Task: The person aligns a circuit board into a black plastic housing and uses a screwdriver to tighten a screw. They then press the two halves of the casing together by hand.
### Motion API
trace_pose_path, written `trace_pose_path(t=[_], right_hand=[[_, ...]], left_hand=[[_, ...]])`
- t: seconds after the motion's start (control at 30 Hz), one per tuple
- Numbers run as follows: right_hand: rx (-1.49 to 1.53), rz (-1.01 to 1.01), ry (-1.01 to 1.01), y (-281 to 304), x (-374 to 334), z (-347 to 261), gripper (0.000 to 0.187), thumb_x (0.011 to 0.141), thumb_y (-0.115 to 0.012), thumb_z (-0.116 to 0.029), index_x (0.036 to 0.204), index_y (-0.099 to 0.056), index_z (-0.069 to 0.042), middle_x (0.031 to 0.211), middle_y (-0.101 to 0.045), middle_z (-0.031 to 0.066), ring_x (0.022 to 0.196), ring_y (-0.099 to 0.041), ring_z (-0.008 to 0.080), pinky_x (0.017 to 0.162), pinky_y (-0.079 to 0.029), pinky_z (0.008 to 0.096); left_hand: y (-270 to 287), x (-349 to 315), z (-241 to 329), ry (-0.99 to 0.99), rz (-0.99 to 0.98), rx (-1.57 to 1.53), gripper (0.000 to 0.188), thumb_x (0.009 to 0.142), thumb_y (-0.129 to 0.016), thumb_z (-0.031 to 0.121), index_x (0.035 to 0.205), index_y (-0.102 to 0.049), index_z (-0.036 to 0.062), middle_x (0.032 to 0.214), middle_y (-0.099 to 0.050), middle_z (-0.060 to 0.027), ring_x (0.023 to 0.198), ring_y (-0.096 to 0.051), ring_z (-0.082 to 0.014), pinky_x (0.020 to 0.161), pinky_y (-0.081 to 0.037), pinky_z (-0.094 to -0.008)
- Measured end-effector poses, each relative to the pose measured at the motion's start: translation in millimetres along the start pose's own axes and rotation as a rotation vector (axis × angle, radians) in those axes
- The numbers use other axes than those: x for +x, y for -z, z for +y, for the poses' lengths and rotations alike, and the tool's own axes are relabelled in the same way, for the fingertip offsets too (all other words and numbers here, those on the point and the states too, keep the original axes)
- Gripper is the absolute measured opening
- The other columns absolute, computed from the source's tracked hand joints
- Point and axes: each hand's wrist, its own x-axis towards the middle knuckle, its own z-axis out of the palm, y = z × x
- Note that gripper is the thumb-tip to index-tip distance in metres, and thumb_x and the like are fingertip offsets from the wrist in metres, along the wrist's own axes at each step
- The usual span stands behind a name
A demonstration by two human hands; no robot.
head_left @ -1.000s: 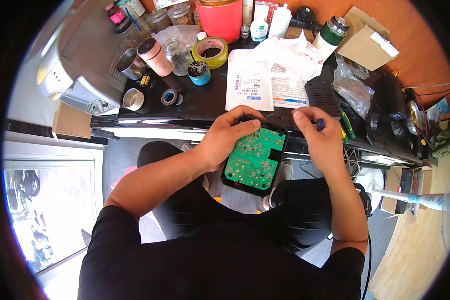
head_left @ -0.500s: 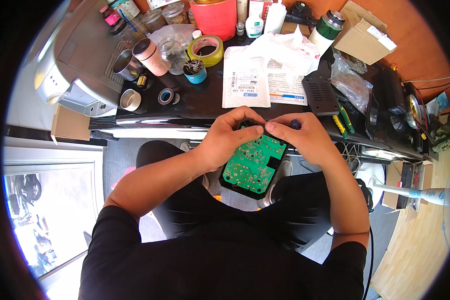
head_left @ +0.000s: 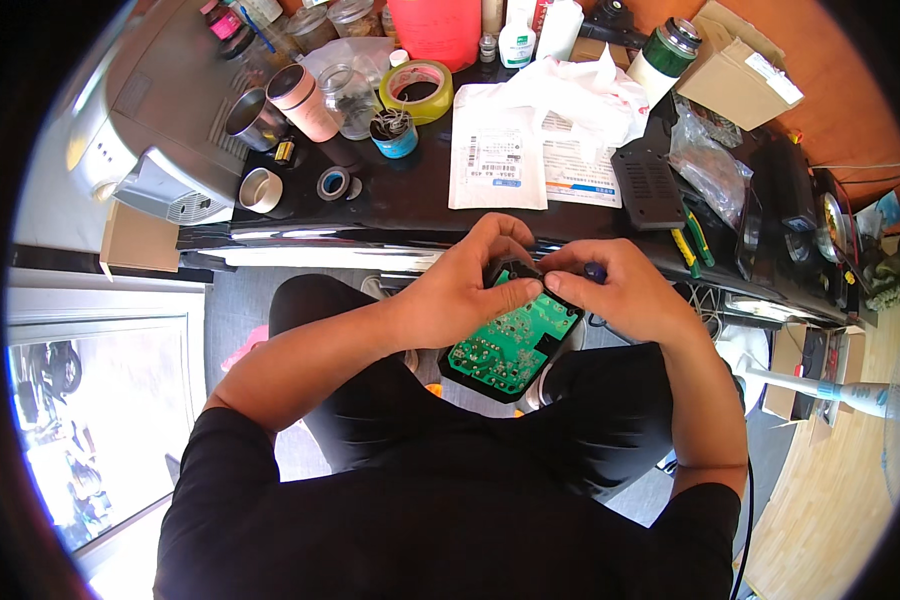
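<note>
A green circuit board (head_left: 515, 345) sits in a black plastic housing, held tilted above my lap. My left hand (head_left: 475, 285) is closed on its far left edge, with the thumb lying over the board. At the far right corner my right hand (head_left: 625, 295) is closed, thumb and fingertips pinching close to the left thumb. From between the right fingers sticks the rounded end of a dark blue-handled tool (head_left: 594, 271); the rest of it is hidden. What lies between the two thumb tips is too small to make out.
Beyond my hands is a black desk (head_left: 390, 195). On it are a black vented cover (head_left: 650, 185), yellow-green pliers (head_left: 692, 245), white packets (head_left: 498, 160), a tape roll (head_left: 417, 92), a small blue tin (head_left: 394, 135) and a pink tumbler (head_left: 303, 105). A fan (head_left: 870, 398) stands at right.
The board has tipped a little, its far end now showing more of the black housing. Both hands have shifted slightly toward me and right, still closed at its far edge.
</note>
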Motion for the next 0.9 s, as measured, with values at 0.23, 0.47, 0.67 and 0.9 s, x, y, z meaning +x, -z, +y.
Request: trace_pose_path(t=[0.23, 0.47, 0.67, 0.9], right_hand=[[0.009, 0.035, -0.020, -2, -4, -4, 0.034, 0.091, -0.074, -0.024, 0.109, -0.074, 0.004, 0.090, -0.074, 0.0098, 0.081, -0.065, 0.0127, 0.076, -0.054, 0.0298], [-0.026, 0.085, 0.139, -4, -8, -13, 0.033, 0.085, -0.077, -0.017, 0.113, -0.074, 0.002, 0.094, -0.076, 0.0133, 0.083, -0.070, 0.0131, 0.076, -0.056, 0.0297], [-0.181, 0.150, 0.362, -5, -9, -15, 0.038, 0.078, -0.081, -0.014, 0.112, -0.072, -0.001, 0.098, -0.075, 0.0150, 0.082, -0.075, 0.0233, 0.076, -0.059, 0.0315], [-0.255, 0.255, 0.564, -8, -4, -7, 0.042, 0.071, -0.082, -0.012, 0.110, -0.072, -0.001, 0.103, -0.075, 0.0151, 0.088, -0.075, 0.0296, 0.079, -0.060, 0.0352]], left_hand=[[-1, -2, 1, 0.062, 0.048, -0.029, 0.028, 0.097, -0.069, 0.009, 0.120, -0.053, 0.0029, 0.111, -0.059, -0.0054, 0.104, -0.057, -0.0098, 0.091, -0.048, -0.0289], [-4, -8, 9, -0.297, 0.176, 0.179, 0.025, 0.086, -0.074, 0.004, 0.106, -0.059, 0.0028, 0.095, -0.062, -0.0064, 0.086, -0.059, -0.0120, 0.075, -0.049, -0.0290], [-3, -8, 9, -0.601, 0.226, 0.382, 0.031, 0.078, -0.079, -0.001, 0.104, -0.061, 0.0024, 0.106, -0.061, -0.0145, 0.087, -0.065, -0.0272, 0.075, -0.054, -0.0341], [-3, -7, 10, -0.707, 0.254, 0.471, 0.035, 0.076, -0.081, 0.002, 0.106, -0.062, 0.0028, 0.110, -0.062, -0.0169, 0.087, -0.068, -0.0298, 0.072, -0.057, -0.0349]])
